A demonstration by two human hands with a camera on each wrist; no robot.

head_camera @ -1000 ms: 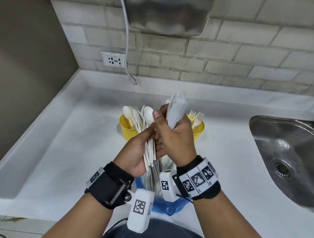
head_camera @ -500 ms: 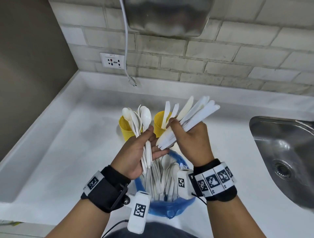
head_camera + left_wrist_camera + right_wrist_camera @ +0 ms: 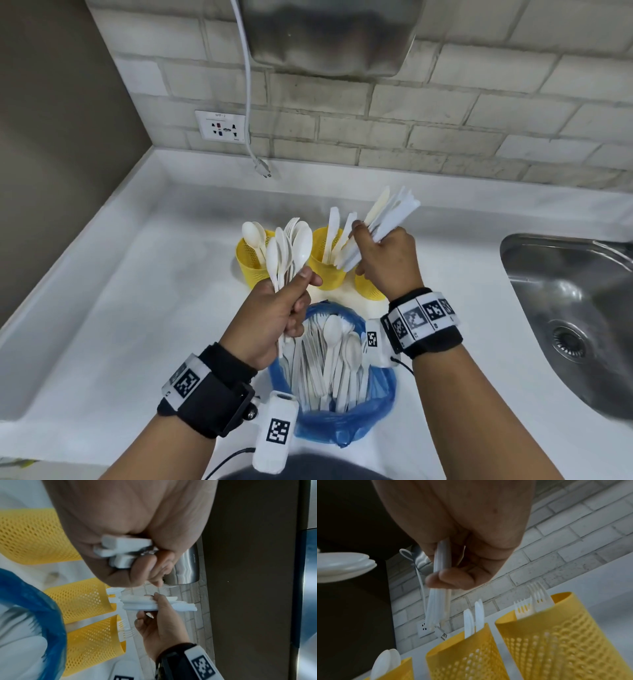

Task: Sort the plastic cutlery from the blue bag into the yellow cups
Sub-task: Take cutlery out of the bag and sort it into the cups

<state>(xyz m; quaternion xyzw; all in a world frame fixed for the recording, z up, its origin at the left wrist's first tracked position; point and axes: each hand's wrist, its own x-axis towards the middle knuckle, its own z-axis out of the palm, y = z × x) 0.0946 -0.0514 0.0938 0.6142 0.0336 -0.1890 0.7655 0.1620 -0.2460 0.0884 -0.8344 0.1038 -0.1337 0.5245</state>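
— Where is the cutlery found?

— Most of it is heaped in the blue bag (image 3: 346, 421), which is stood open on the white counter (image 3: 120, 325), nearest the person. A bunch of white spoons (image 3: 291, 250) is gripped by the left hand (image 3: 274, 318), fingers and thumb curled round the handles, bowls pointed up. A bunch of white knives (image 3: 380, 222) is clamped in the right hand (image 3: 387, 263), fanned up and to the right.

— And the cups?

— Three yellow mesh cups are lined up just behind the bag. A few spoons are stood in the left cup (image 3: 251, 263), two knives in the middle cup (image 3: 325, 260), and forks (image 3: 534, 601) in the right cup (image 3: 565, 635), which is largely hidden behind the right hand in the head view.

— How are the hands placed against the cups?

— Both are held apart above the bag. The lower ends of the held knives are seen over the middle cup's rim; whether they are touching it cannot be told.

— What else is seen?

— A steel sink (image 3: 575, 308) is set into the counter at the right. On the brick wall a white socket (image 3: 221, 125) is mounted, with a white cable (image 3: 248, 102) hung beside it, its plug (image 3: 263, 169) loose above the counter, and a metal appliance (image 3: 329, 34) fixed overhead.
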